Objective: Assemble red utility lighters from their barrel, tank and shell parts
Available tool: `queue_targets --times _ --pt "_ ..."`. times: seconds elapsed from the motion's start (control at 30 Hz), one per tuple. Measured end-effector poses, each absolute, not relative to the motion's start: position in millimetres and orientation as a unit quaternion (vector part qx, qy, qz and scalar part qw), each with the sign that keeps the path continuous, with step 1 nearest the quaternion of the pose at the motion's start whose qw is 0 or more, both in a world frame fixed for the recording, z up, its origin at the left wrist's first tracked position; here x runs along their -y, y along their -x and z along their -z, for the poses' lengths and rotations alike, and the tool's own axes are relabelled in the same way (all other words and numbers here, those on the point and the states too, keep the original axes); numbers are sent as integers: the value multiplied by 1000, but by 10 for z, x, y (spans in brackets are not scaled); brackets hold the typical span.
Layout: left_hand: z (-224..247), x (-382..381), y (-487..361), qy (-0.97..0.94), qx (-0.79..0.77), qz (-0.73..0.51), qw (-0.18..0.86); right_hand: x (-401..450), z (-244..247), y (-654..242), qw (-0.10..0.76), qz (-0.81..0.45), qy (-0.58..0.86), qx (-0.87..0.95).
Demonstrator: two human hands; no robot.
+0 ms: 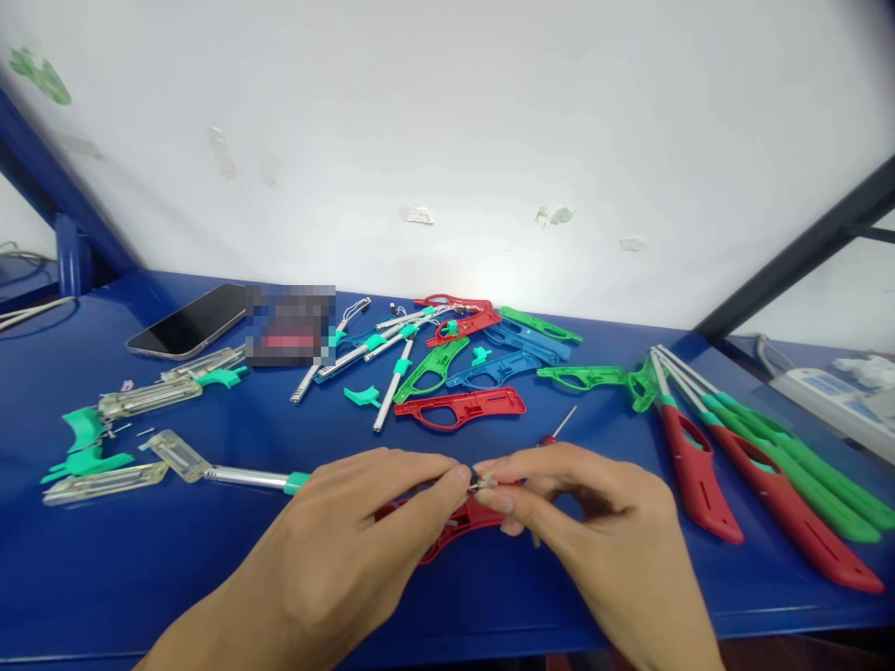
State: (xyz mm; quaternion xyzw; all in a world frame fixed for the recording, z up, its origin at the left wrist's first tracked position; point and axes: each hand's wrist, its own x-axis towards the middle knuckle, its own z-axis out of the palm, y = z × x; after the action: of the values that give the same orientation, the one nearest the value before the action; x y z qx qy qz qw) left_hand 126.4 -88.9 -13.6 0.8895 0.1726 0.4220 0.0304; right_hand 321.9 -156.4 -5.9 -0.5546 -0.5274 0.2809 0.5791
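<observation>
Close together at the front middle, my two hands meet fingertip to fingertip. My left hand (pixel 328 540) is closed in a pinch at a small dark part (pixel 474 477), possibly the piezo igniter end of a lighter. My right hand (pixel 594 508) pinches a tiny pale and metal piece (pixel 484 483) against it; the fingers hide most of both. Beneath them lies a red lighter casing half (pixel 458 539), partly covered. Left of my left hand, a metal lighter tube (pixel 248 477) with a green collar rests on the table. Behind my right hand shows a thin screwdriver shaft (pixel 565 421).
Several red, green and blue casing halves (pixel 465 408) and metal tubes (pixel 395 382) lie behind. Clear fuel tanks (pixel 150 399) and green triggers (pixel 84 457) are left, near a phone (pixel 192 321). Several whole lighters (pixel 699 475) lie right on the blue table (pixel 210 578).
</observation>
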Motion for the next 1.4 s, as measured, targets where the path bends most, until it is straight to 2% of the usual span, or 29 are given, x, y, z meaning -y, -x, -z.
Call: queue_targets --times 0.6,0.83,1.07,1.4 --pt "134 893 -1264 -891 -176 -418 22 1552 60 -3213 566 -288 559 533" --pt "199 887 -1176 -889 -192 -416 -2 1559 67 -3301 516 -217 596 576" --pt "201 898 -1242 -887 -182 -423 30 1594 142 -3287 417 -293 589 627" --pt "229 933 -1217 -893 -172 -415 32 1585 188 -3314 442 -345 537 630"
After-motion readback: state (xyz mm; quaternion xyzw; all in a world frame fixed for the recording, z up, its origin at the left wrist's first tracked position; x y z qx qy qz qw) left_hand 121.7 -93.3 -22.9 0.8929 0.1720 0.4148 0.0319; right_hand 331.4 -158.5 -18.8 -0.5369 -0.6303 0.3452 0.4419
